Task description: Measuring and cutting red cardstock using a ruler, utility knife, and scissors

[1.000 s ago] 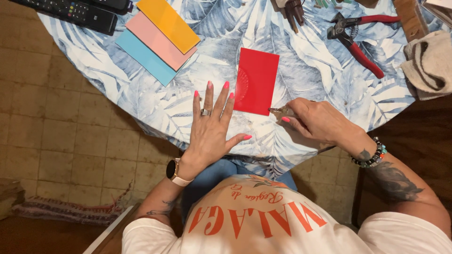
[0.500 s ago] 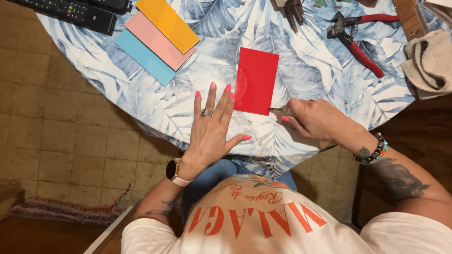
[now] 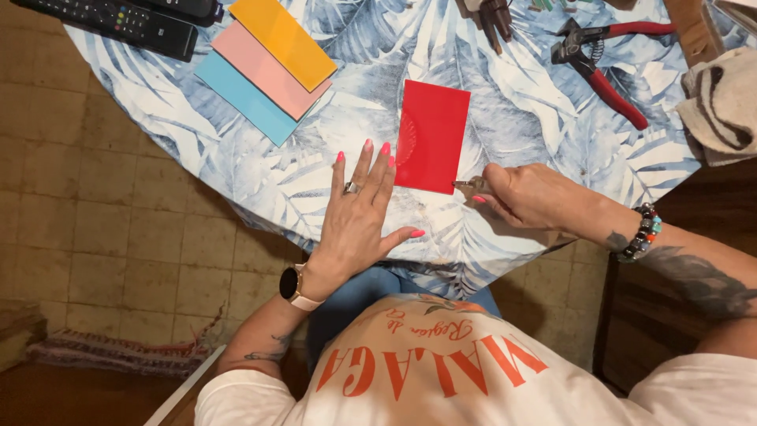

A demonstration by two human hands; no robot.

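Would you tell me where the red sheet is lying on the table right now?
In the head view the red sheet lies flat near the table's middle, its near left edge under the left hand's fingertips, its near right corner by the right hand's small tool.

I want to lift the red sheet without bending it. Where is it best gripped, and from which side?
Probably the far short edge of the red sheet, approached from the far side of the table. It lies flat and thin, so only an edge gives purchase. The left hand has fingertips on its near-left edge, and the right hand holds a small tool at the near-right corner; the far edge is free.
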